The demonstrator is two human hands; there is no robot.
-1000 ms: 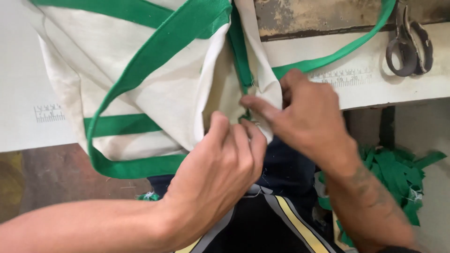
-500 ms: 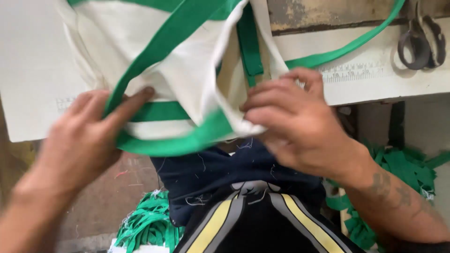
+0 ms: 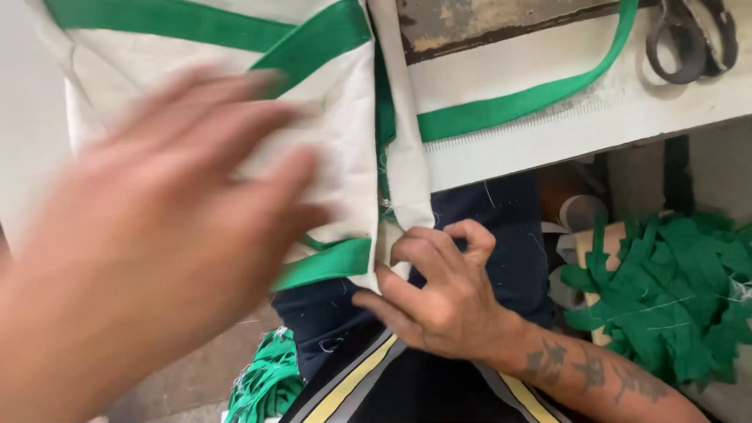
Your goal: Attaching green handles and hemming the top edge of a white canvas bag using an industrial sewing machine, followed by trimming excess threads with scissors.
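A cream cloth bag (image 3: 337, 102) with green trim hangs off the edge of a white work table (image 3: 548, 133) over my lap. My right hand (image 3: 439, 294) pinches the bag's lower corner at its seam, fingers closed on the cloth. My left hand (image 3: 157, 235) is large and blurred, fingers spread, in front of the bag's left side; whether it touches the cloth is unclear. A green strap (image 3: 540, 98) runs from the bag across the table.
Grey scissors (image 3: 689, 39) lie on the table at the top right. A heap of green strap offcuts (image 3: 674, 298) sits at the right, beside cardboard cones (image 3: 583, 215). More green scraps (image 3: 266, 380) lie below my lap.
My left hand has left the bag's bottom hem and swept up towards the camera. My right hand has slid down to the bag's lower corner. The bag now hangs lower.
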